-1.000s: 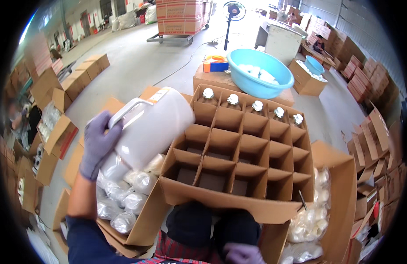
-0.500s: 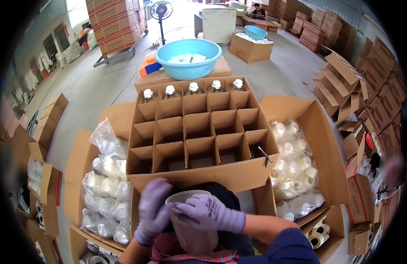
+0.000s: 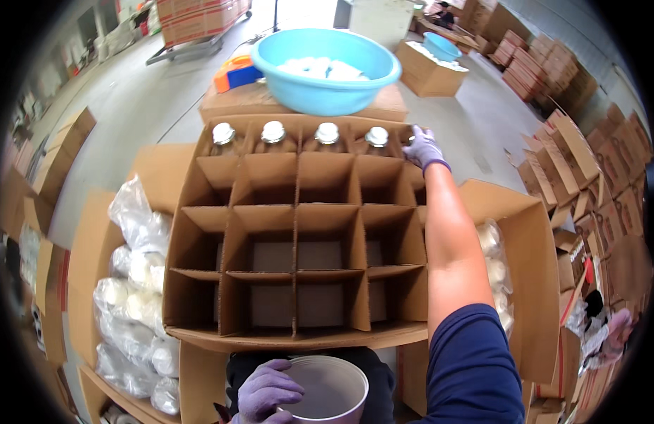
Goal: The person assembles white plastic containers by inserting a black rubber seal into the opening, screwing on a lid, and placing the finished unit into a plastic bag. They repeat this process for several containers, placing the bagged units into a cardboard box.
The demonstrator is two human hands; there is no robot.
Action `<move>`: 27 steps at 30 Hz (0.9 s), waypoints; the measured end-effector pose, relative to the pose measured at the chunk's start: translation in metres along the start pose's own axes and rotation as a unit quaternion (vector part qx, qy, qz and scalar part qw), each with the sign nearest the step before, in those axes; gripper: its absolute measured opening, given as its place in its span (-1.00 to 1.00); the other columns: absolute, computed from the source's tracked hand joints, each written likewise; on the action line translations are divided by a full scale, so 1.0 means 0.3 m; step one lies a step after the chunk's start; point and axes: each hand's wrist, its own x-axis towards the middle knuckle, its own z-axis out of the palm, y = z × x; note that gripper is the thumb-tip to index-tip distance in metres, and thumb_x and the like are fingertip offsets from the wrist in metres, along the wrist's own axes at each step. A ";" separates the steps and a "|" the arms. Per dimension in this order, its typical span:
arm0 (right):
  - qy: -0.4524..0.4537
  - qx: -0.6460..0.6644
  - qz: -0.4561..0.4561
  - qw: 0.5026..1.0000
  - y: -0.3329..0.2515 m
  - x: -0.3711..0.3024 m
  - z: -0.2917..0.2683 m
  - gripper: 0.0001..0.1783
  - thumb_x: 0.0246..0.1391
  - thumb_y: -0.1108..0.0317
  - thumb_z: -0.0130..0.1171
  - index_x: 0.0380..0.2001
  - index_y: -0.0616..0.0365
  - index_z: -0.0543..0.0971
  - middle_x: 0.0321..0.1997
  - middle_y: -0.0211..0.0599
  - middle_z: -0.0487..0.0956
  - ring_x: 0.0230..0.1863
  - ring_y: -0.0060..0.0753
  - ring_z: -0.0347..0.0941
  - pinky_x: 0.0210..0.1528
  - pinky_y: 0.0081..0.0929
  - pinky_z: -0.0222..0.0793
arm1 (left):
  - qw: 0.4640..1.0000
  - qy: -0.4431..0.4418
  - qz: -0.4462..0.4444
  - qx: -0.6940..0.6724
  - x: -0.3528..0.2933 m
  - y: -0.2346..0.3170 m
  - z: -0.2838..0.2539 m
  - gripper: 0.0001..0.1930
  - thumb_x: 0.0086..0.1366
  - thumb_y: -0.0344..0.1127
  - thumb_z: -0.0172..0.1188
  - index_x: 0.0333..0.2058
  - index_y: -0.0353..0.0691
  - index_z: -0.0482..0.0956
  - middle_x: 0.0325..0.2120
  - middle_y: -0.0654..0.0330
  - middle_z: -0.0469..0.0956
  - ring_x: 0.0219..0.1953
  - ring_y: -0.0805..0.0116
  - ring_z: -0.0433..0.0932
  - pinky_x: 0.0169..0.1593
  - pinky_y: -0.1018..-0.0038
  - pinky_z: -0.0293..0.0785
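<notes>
A cardboard carton (image 3: 306,339) with dividers stands before me. Along its far row are several bottles (image 3: 327,134) with white caps. My right hand (image 3: 424,147), in a lilac glove, reaches to the far right compartment. Its fingers are closed round the top of the bottle there, which they mostly hide. Low in front of me, a translucent whitish plastic tub (image 3: 330,403) sits by my lap. My gloved left hand (image 3: 269,389) grips the tub's left rim with bent fingers.
Beyond the carton, a light blue basin (image 3: 327,92) with white pieces rests on a cardboard box (image 3: 235,102), beside an orange and blue object (image 3: 236,74). Open boxes of bagged white pieces flank the carton, left (image 3: 140,290) and right (image 3: 525,283). Stacked cartons (image 3: 616,169) stand farther right.
My right hand has left the tub and moved forward to the bottle at the carton's far right corner. The left hand is now on the tub's rim. The view has shifted.
</notes>
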 end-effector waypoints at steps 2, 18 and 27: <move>-0.013 0.000 -0.012 1.000 0.125 0.070 0.018 -0.20 -0.13 0.15 0.34 0.28 -0.13 0.43 0.21 0.08 0.45 0.23 0.11 0.45 0.28 -0.11 0.41 | 0.998 -0.057 0.012 -0.013 0.032 0.015 -0.032 -0.72 0.30 -0.26 0.16 -0.21 -0.39 0.62 -0.17 -0.13 0.62 -0.12 -0.10 0.60 0.22 0.04 0.39; 0.114 0.250 -0.496 0.824 -0.318 -1.480 -0.802 -0.38 -0.12 0.17 0.46 0.01 0.20 0.55 0.04 0.00 0.42 0.04 0.01 0.41 0.04 -0.14 0.38 | 0.818 0.044 -0.178 -0.544 0.345 0.029 -0.010 -0.27 0.41 0.17 0.06 0.36 -0.19 0.18 0.24 -0.01 0.38 0.21 0.11 0.46 0.25 0.14 0.44; -0.388 0.496 -0.284 0.723 -0.424 -1.381 -0.511 -0.53 0.20 0.23 0.26 0.08 0.31 0.54 -0.09 -0.17 0.66 -0.06 -0.43 0.55 0.03 -0.46 0.47 | 0.946 0.001 -0.305 -0.112 -0.092 0.176 -0.109 -0.07 0.43 -0.11 0.17 0.46 -0.40 -0.25 0.33 -0.08 0.25 0.36 0.22 0.25 0.38 0.42 0.16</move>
